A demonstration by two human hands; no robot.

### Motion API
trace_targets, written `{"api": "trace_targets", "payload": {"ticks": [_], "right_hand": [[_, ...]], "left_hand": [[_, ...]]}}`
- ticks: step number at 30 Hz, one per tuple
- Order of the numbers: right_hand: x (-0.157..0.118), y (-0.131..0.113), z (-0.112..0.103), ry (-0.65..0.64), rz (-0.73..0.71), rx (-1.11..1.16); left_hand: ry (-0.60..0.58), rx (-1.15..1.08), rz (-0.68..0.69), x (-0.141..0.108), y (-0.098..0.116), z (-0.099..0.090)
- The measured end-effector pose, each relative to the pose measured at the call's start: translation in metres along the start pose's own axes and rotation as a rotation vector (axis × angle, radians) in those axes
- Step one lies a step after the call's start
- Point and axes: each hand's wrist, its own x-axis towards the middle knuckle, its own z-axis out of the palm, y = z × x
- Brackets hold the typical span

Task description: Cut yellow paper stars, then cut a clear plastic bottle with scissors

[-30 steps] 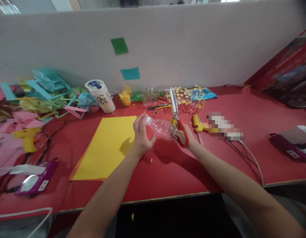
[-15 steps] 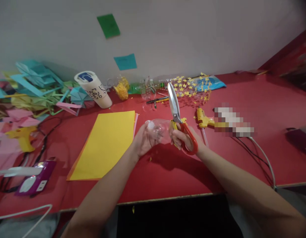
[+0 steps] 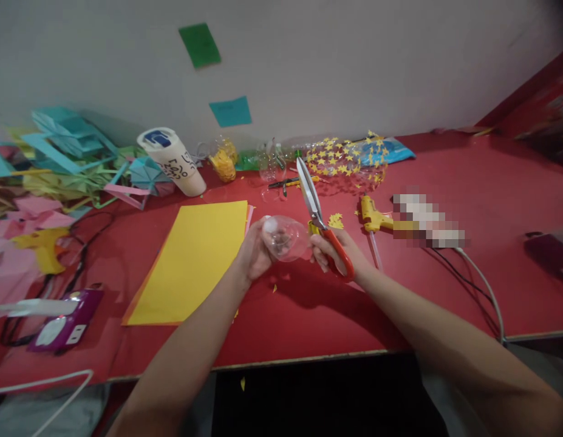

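Note:
My left hand is closed around the capped end of a clear plastic bottle piece, whose white cap points up and left. In my right hand is a pair of scissors with red handles, blades pointing up and away from me. The fingers of that hand are at the bottle piece's right end; whether they grip it too I cannot tell. Just beyond my right hand lies a small pile of yellow paper stars.
Yellow paper sheets lie left of my hands. A yellow glue gun rests at right, another glue gun at far left. Along the wall are a white tumbler, a star-covered clear bottle, a black pen and folded paper.
The bottle piece has turned so more of its rounded side shows. Both hands shifted slightly left, and the scissors' blades tilt further left.

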Motion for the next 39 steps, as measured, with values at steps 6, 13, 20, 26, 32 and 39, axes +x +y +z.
{"api": "trace_targets", "payload": {"ticks": [6,13,20,26,32,39], "right_hand": [[-0.001,-0.001,0.001,-0.013,0.050,-0.150],[0.014,-0.004,-0.009,0.104,-0.027,-0.406],[0.022,-0.004,-0.009,0.056,-0.036,-0.631],[0.014,0.008,-0.009,-0.032,0.047,-0.503],[0.004,-0.005,-0.016,-0.184,0.156,-0.149],[-0.004,-0.016,-0.017,-0.313,0.227,-0.351]], "left_hand": [[0.094,0.056,-0.003,0.002,-0.002,0.008],[0.277,0.024,0.107,0.005,0.002,0.034],[0.113,0.049,0.275,-0.001,-0.014,0.025],[0.098,0.065,0.296,0.008,-0.015,0.005],[0.052,-0.057,0.275,0.011,0.003,-0.011],[0.144,-0.196,0.365,0.009,0.008,-0.012]]}}
